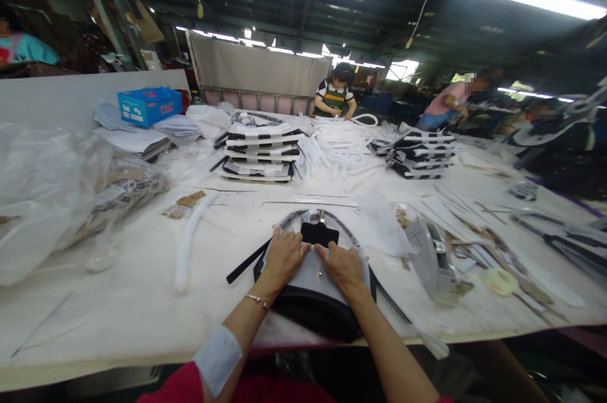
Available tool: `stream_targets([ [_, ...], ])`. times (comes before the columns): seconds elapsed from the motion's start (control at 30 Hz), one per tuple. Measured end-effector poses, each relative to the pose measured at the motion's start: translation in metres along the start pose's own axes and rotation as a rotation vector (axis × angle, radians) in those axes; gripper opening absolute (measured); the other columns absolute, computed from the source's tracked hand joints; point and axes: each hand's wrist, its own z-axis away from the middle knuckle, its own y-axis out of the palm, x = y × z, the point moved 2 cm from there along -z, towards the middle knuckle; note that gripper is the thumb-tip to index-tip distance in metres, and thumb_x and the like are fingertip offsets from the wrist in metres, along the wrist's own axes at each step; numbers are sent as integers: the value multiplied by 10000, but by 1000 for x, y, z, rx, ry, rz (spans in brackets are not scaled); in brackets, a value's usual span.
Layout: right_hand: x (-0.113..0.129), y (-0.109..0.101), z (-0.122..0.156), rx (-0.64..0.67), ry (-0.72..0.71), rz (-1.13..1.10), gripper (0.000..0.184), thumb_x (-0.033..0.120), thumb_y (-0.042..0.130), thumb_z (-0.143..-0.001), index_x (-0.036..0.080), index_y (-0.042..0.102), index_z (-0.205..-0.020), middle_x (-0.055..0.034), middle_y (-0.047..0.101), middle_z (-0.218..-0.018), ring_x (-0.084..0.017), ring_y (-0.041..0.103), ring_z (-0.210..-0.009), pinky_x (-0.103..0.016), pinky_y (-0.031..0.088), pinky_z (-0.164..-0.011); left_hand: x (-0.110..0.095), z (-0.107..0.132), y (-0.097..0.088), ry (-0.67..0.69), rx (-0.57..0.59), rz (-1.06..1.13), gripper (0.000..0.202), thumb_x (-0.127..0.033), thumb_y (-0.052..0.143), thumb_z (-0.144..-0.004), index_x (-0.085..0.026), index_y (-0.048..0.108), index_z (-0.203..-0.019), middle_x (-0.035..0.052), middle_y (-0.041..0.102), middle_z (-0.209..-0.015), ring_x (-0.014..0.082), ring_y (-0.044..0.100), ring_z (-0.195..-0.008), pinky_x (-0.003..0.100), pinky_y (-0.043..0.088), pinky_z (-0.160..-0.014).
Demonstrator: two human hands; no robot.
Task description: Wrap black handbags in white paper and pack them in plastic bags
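A black handbag (317, 311) lies in front of me near the table's edge, its upper side covered by a pale grey sheet (303, 279). My left hand (286, 255) grips the bag's upper left part, fingers curled at the top edge. On the upper right, my right hand (342, 266) holds it the same way, and the two thumbs almost meet in the middle. Between the hands a black flap (320, 234) sticks up beside a metal clasp (322, 217). A plastic-wrapped handle (348, 233) arches behind. Black straps stick out at both sides; the fingertips are partly hidden.
Stacked bags (260, 153) stand at the back left, another stack (422, 153) at the back right. White foam tubes (327, 153) lie between them. A tape dispenser (429, 257) sits to the right, a white tube (190, 245) to the left. A co-worker (336, 96) stands across the table.
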Motion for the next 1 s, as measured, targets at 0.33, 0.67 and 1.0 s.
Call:
stream_targets([
  [0.33, 1, 2, 1, 18, 28, -16, 513, 518, 279, -1018, 149, 628, -952, -139, 738, -805, -273, 717, -815, -397, 420, -809, -12, 13, -10, 240, 264, 218, 364, -402, 525, -945, -232, 566, -1264, 111, 553, -1367, 280, 451, -1329, 522, 318, -1136],
  [0.67, -8, -20, -15, 39, 63, -227, 372, 459, 509, -944, 144, 614, -1110, -131, 699, -1080, -256, 655, -1015, -352, 445, -864, -23, 45, -5, 194, 397, 223, 767, -766, 381, -848, -301, 381, -1458, 132, 308, -1569, 384, 218, -1456, 670, 147, -1147],
  [1.0, -25, -65, 77, 297, -458, -274, 628, 421, 730, -755, 232, 581, -1336, -112, 569, -1396, -299, 506, -1303, -459, 330, -1122, -19, 39, -8, 188, 476, 275, 669, -673, 430, -897, -289, 408, -1445, 142, 328, -1556, 376, 218, -1457, 674, 147, -1137],
])
